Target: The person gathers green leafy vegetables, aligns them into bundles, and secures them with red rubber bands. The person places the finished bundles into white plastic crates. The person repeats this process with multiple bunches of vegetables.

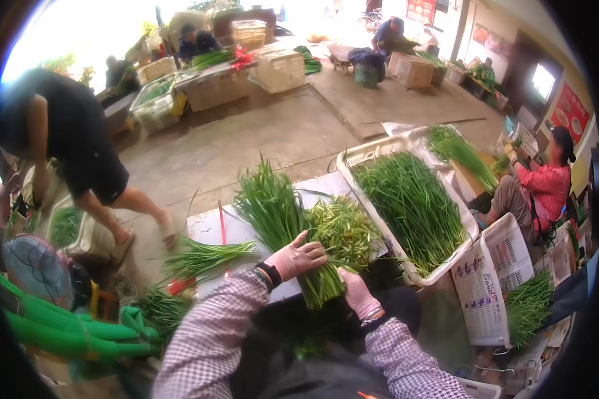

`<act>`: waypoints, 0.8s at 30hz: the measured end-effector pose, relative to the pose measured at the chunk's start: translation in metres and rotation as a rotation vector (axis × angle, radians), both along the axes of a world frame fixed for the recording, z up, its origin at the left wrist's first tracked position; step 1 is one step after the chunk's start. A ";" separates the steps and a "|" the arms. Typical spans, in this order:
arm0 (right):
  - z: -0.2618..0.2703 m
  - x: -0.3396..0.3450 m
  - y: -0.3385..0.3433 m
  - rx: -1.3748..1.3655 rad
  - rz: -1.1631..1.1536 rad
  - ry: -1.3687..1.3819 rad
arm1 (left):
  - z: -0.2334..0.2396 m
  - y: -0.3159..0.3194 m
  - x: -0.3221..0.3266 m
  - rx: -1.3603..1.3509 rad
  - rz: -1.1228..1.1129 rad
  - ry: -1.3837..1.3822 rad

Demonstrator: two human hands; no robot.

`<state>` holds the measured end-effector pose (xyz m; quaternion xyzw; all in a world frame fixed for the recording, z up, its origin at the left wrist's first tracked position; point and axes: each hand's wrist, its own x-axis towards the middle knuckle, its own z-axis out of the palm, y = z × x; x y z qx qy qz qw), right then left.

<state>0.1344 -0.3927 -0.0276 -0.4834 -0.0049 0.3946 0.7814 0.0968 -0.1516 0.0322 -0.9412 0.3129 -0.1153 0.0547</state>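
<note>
A large bunch of garlic chives (pixel 269 202) lies across a white board (pixel 204 224), its pale stem ends (pixel 322 287) towards me and past the near edge. Gloved in thin pinkish plastic, my left hand (pixel 299 257) lies over the stalks and holds them. My right hand (pixel 360 294), also gloved, touches the right side of the stem ends; its fingers are partly hidden. A heap of yellowish trimmed leaves (pixel 343 232) rests right of the bunch. To the left, a smaller bunch (pixel 212 255) lies near a red strip (pixel 222 224).
A white plastic crate (pixel 374 149) full of chives stands right of the board. Green wrapped tubing (pixel 65 329) and a fan (pixel 37 272) are at left. One person (pixel 75 134) bends over there; another person (pixel 539 184) sits at right beside an upright crate (pixel 479 299).
</note>
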 end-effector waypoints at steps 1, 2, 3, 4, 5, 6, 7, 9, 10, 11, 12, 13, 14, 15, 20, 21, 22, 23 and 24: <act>-0.013 0.001 0.002 -0.351 -0.009 -0.274 | -0.015 -0.004 -0.004 0.107 0.157 0.229; -0.022 0.005 -0.001 -0.379 0.076 -0.349 | -0.026 -0.008 -0.011 0.056 0.221 0.170; -0.028 0.008 -0.007 -0.435 0.158 -0.395 | -0.035 -0.014 -0.020 0.042 0.302 0.179; -0.031 0.010 -0.011 -0.496 0.240 -0.450 | -0.040 -0.018 -0.027 0.066 0.394 0.249; -0.032 0.012 -0.014 -0.557 0.284 -0.480 | -0.042 -0.021 -0.038 0.035 0.453 0.221; -0.029 0.013 -0.018 -0.603 0.300 -0.573 | -0.041 -0.022 -0.046 -0.057 0.514 0.257; -0.025 0.014 -0.022 -0.667 0.306 -0.666 | -0.039 -0.022 -0.055 -0.127 0.571 0.268; -0.010 0.011 -0.026 -0.850 0.254 -0.949 | -0.031 -0.017 -0.075 -0.287 0.608 0.115; 0.000 0.008 -0.026 -0.922 0.270 -0.978 | -0.027 -0.012 -0.082 -0.417 0.650 0.179; 0.010 0.008 -0.027 -1.024 0.288 -1.018 | -0.025 -0.006 -0.088 -0.553 0.663 0.160; 0.021 0.008 -0.027 -1.133 0.303 -1.070 | -0.024 -0.003 -0.095 -0.671 0.703 0.173; 0.030 0.007 -0.023 -1.117 0.210 -1.087 | -0.026 -0.001 -0.101 -0.717 0.710 0.124; 0.038 0.006 -0.018 -1.061 0.129 -1.175 | -0.028 0.001 -0.106 -0.782 0.736 0.173; 0.045 0.007 -0.011 -0.982 0.121 -1.222 | -0.031 0.003 -0.109 -0.823 0.763 0.218; 0.048 0.000 0.058 -0.823 0.226 -1.287 | -0.057 -0.001 -0.112 -1.044 0.797 0.524; 0.042 -0.006 0.075 -0.920 0.225 -1.317 | -0.061 0.000 -0.113 -1.243 0.756 0.629; 0.036 -0.010 0.089 -1.022 0.218 -1.336 | -0.064 0.001 -0.112 -1.301 0.799 0.626; 0.029 -0.012 0.101 -1.069 0.211 -1.338 | -0.067 0.004 -0.110 -1.363 0.824 0.608; 0.022 -0.012 0.111 -1.122 0.207 -1.325 | -0.068 0.007 -0.108 -1.395 0.870 0.606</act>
